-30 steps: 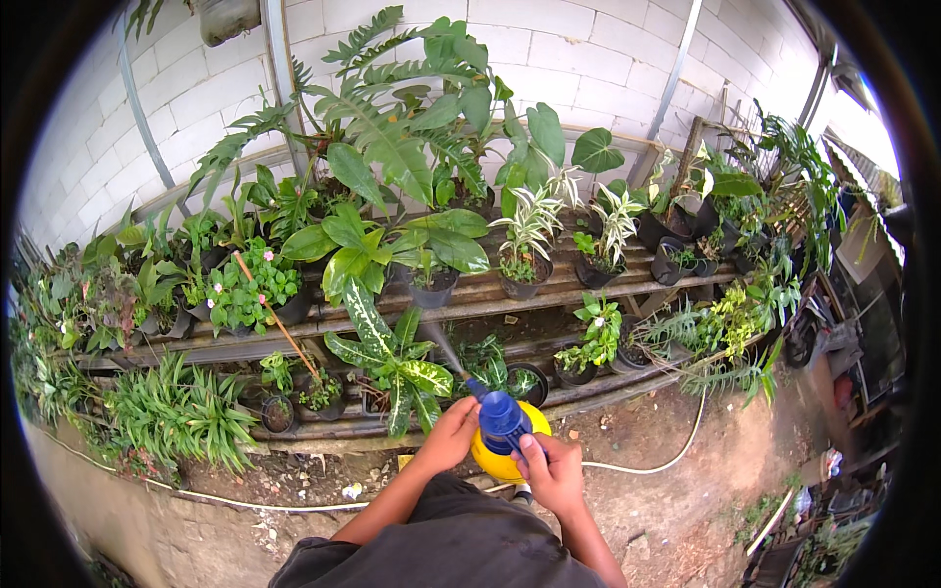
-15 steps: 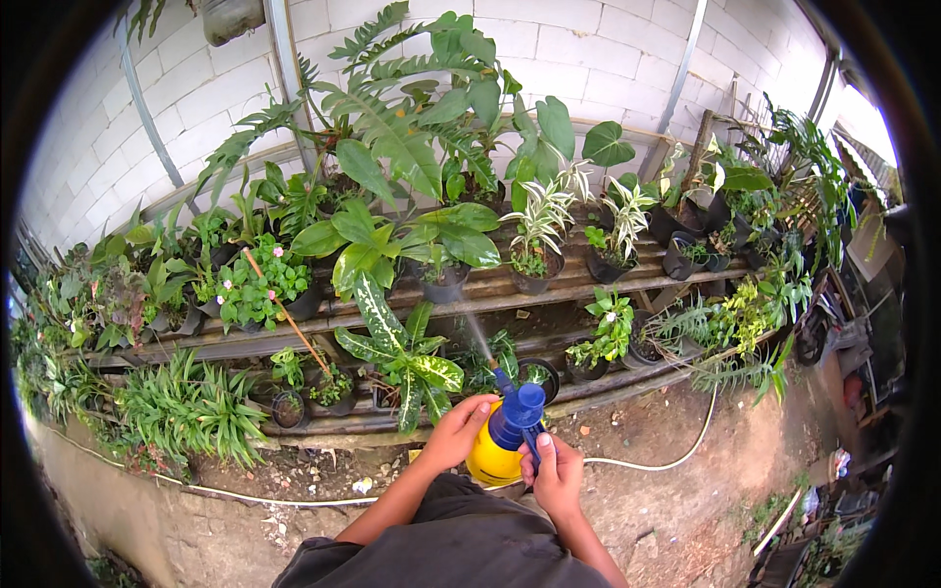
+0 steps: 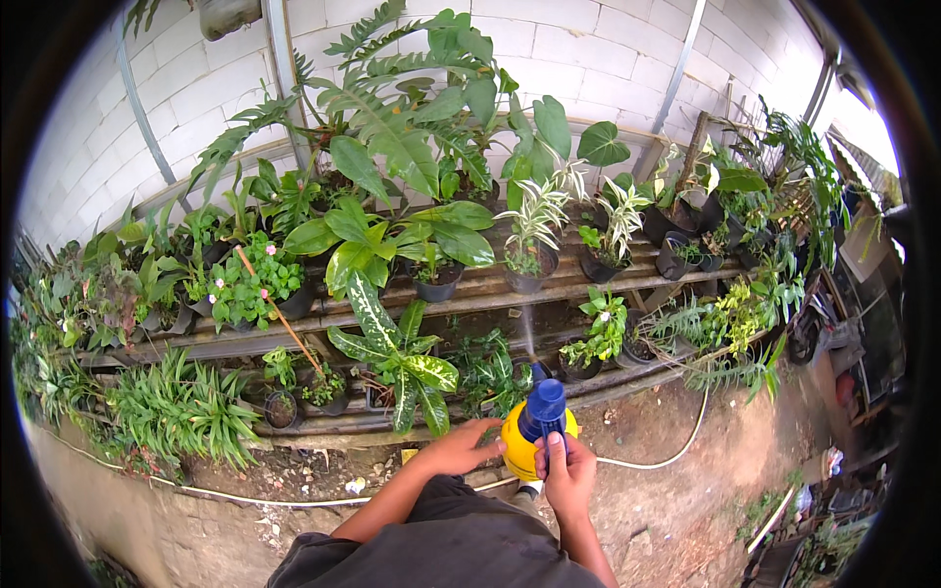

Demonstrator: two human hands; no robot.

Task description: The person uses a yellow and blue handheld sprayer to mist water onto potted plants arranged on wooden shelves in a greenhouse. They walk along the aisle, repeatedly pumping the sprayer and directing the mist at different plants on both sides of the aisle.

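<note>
A pump sprayer [image 3: 517,453] with a yellow bottle and blue top stands in front of me, below the plant shelf. My right hand [image 3: 569,475] is wrapped round its blue handle, the thumb on top. Beside the yellow bottle, my left hand [image 3: 459,449] has its fingers stretched out toward the bottle's left side; whether the fingertips touch it I cannot tell. From the blue nozzle [image 3: 538,371] a thin mist goes up toward the black pot of a white-striped plant [image 3: 535,223]. A broad-leaved speckled plant [image 3: 397,358] grows left of the nozzle.
Tiered shelves [image 3: 470,300] carry many potted plants along a white block wall [image 3: 559,44]. A pale hose [image 3: 323,503] runs over the dirt ground behind the sprayer. Piled odds and ends [image 3: 863,392] stand at the right. A thin brown stick [image 3: 284,318] leans among the left pots.
The sprayer and my right hand have moved a little to the right, and the mist now points toward the striped plant. My left hand has come away from the sprayer's neck, lower down.
</note>
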